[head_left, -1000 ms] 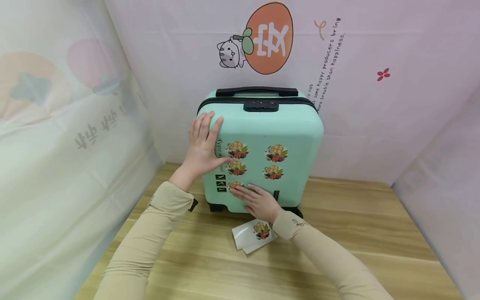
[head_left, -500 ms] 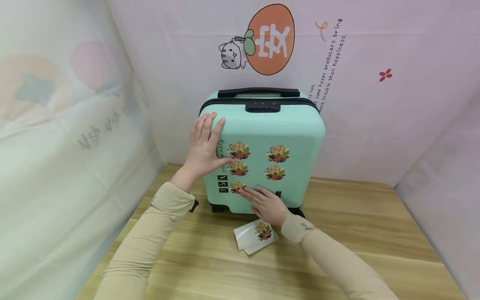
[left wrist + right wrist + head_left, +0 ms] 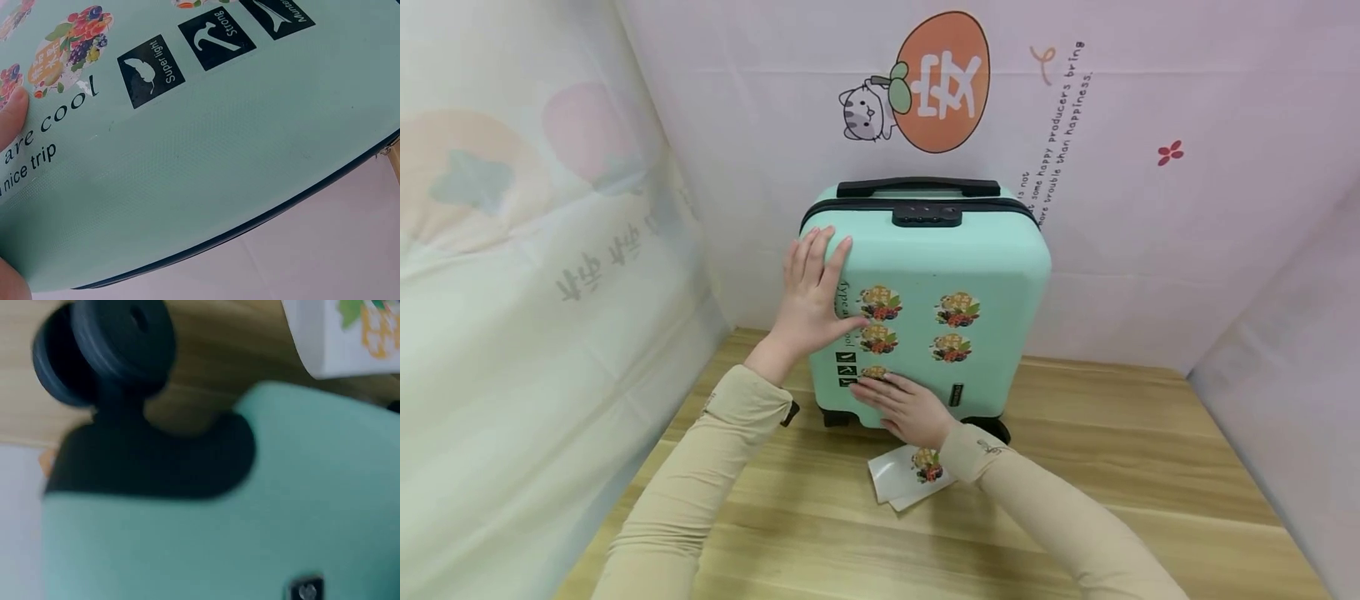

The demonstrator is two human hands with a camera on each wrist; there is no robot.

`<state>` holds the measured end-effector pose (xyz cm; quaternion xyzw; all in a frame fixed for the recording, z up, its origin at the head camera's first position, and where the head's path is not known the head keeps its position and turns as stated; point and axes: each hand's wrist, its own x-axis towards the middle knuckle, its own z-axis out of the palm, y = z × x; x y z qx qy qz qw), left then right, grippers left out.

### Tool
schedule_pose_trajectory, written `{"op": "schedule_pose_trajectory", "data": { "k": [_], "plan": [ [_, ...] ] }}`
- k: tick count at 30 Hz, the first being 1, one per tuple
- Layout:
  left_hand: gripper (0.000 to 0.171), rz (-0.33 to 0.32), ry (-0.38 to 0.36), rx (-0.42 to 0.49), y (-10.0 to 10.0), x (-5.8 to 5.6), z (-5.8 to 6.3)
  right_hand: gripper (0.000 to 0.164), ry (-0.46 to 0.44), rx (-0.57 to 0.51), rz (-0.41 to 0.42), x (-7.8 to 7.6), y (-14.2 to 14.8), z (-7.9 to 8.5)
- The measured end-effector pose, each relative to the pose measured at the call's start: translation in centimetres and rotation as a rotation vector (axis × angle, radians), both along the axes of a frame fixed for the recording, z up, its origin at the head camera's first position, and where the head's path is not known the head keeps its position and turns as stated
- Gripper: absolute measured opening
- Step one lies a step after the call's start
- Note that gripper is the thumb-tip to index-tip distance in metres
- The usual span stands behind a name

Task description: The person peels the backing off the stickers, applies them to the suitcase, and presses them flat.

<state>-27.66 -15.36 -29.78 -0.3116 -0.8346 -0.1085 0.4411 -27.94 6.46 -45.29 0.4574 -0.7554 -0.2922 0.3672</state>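
Observation:
A mint-green suitcase (image 3: 988, 258) stands upright on the wooden surface, with several round fruit stickers (image 3: 957, 309) on its front. My left hand (image 3: 808, 304) rests spread on its upper left side, fingertips near the top edge and thumb beside a sticker in the left column. In the left wrist view, printed words and dark square labels (image 3: 151, 71) show near that thumb. My right hand (image 3: 906, 408) lies flat with straight fingers over the lowest left sticker (image 3: 874, 372), partly covering it. Neither hand holds anything.
White sticker sheets (image 3: 887, 477), the upper one bearing a fruit print, lie on the wooden surface (image 3: 790, 533) before the suitcase. A black wheel (image 3: 125, 350) shows at its base. Printed cloth walls (image 3: 1120, 233) stand behind and on both sides.
My right hand slid slightly right, then back left over the lowest left sticker, uncovering the small dark label on the right. My left hand stays in place on the suitcase.

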Motion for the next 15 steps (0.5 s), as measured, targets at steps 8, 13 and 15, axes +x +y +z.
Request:
{"op": "schedule_pose_trajectory", "data": {
  "k": [8, 13, 15],
  "plan": [
    [0.113, 0.0, -0.009, 0.006, -0.1, 0.1, -0.3, 0.086, 0.092, 0.004, -0.011, -0.6, 0.3, 2.5],
    [0.113, 0.004, 0.0, 0.001, 0.0, 0.1, 0.0, 0.093, 0.057, -0.063, -0.02, -0.5, 0.4, 2.3],
    [0.113, 0.001, 0.004, 0.001, 0.0, 0.1, 0.1, 0.093, 0.026, -0.062, 0.007, -0.4, 0.2, 2.0]
  ]
}}
